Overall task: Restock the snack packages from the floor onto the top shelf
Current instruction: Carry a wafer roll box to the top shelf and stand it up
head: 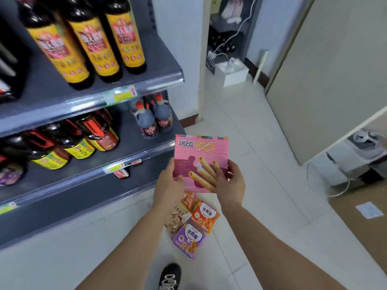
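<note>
A pink snack box (200, 155) printed with wafer rolls is upright in mid-air in front of the shelving. My left hand (167, 185) grips its lower left edge and my right hand (230, 183) grips its lower right corner. On the tiled floor below lie more snack packages: an orange box (205, 215), a purple box (188, 240) and a beige pack (177, 217). The top shelf is out of view.
Grey shelving (88, 99) at left carries dark sauce bottles with yellow labels (92, 45) on two tiers. My shoe (170, 276) stands near the packages. A white box (232, 74) and cables sit by the far wall. A cardboard sheet (364, 216) lies at right.
</note>
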Demonstrator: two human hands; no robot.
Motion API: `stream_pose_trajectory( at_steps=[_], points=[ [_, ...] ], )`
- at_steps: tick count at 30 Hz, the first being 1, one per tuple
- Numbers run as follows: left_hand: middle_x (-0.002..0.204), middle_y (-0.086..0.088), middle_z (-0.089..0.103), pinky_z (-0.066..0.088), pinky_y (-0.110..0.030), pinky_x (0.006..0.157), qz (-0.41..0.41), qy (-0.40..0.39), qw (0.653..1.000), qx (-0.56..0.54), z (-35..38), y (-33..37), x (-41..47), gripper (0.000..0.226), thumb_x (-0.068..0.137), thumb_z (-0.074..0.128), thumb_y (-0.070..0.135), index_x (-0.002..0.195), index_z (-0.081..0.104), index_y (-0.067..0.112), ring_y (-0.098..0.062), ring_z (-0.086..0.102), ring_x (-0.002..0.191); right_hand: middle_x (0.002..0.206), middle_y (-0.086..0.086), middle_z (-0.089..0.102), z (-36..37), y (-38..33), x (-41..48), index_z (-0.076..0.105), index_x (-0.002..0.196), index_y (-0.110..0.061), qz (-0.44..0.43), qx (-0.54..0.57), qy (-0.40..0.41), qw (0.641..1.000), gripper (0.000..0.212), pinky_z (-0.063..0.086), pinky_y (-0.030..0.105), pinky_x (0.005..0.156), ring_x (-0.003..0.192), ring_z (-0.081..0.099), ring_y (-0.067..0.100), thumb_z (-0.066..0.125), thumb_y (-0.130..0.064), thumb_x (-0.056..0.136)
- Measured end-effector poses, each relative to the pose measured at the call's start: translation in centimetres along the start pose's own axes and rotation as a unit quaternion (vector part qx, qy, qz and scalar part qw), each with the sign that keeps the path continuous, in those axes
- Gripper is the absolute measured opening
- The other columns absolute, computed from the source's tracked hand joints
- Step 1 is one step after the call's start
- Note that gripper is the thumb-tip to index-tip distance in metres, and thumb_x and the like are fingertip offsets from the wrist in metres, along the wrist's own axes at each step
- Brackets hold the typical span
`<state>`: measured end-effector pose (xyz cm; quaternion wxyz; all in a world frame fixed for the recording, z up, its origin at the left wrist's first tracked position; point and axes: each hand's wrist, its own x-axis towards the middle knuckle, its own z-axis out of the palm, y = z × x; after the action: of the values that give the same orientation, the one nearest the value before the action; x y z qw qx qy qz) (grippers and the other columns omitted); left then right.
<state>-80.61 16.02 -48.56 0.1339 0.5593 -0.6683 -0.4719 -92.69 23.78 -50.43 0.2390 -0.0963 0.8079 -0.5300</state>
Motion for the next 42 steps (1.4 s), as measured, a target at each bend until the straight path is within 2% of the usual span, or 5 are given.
stream_pose_trajectory(
  at_steps=[12, 20, 27, 37, 42],
  points=[
    [0.107, -0.002, 0.068, 0.049, -0.034, 0.070, -0.008, 0.251, 0.962, -0.111, -20.5, 1.6, -10.1, 0.047, 0.096, 0.043, 0.016, 0.138, 0.046, 0.036, -0.024, 0.062, 0.086, 0.110, -0.008, 0.064, 7.6, -15.6, -13.3, 0.061, 0.125, -0.021, -0.193, 0.020, -0.200, 0.960, 0.035, 0.045, 0.028, 0.094, 0.105, 0.059, 0.010, 0.063, -0.021, 0.090],
    [0.112, 0.001, 0.067, 0.047, -0.030, 0.080, -0.041, 0.394, 0.908, -0.134, -35.2, -3.0, -19.1, 0.047, 0.096, 0.044, 0.016, 0.140, 0.046, 0.034, -0.022, 0.062, 0.096, 0.081, -0.019, 0.066, 15.7, -21.9, -28.2, 0.062, 0.084, -0.047, -0.283, 0.058, -0.339, 0.895, 0.030, 0.046, 0.021, 0.073, 0.080, 0.061, 0.003, 0.065, -0.017, 0.087],
    [0.107, 0.004, 0.072, 0.052, -0.042, 0.090, -0.042, 0.499, 0.854, -0.141, -45.9, -8.1, -27.6, 0.035, 0.094, 0.044, 0.025, 0.124, 0.057, 0.038, -0.021, 0.067, 0.099, 0.104, -0.007, 0.070, 22.6, -24.1, -41.2, 0.067, 0.118, -0.024, -0.331, 0.060, -0.418, 0.844, 0.029, 0.045, 0.023, 0.080, 0.092, 0.063, 0.008, 0.064, -0.020, 0.089],
    [0.100, 0.008, 0.066, 0.045, -0.031, 0.075, -0.071, 0.596, 0.795, -0.086, -56.8, -13.4, -37.1, 0.032, 0.097, 0.046, 0.019, 0.124, 0.059, 0.031, -0.020, 0.062, 0.094, 0.101, -0.008, 0.070, 29.9, -26.7, -56.1, 0.068, 0.114, -0.028, -0.370, 0.084, -0.504, 0.776, 0.031, 0.052, 0.032, 0.083, 0.093, 0.065, 0.012, 0.063, -0.016, 0.086],
    [0.113, 0.007, 0.065, 0.050, -0.036, 0.090, -0.096, 0.634, 0.761, -0.102, -61.0, -15.6, -39.6, 0.039, 0.098, 0.046, 0.020, 0.134, 0.052, 0.031, -0.019, 0.062, 0.101, 0.103, -0.010, 0.070, 33.6, -28.0, -61.5, 0.068, 0.113, -0.031, -0.380, 0.077, -0.550, 0.739, 0.029, 0.053, 0.033, 0.083, 0.094, 0.064, 0.011, 0.063, -0.019, 0.087]
  ],
)
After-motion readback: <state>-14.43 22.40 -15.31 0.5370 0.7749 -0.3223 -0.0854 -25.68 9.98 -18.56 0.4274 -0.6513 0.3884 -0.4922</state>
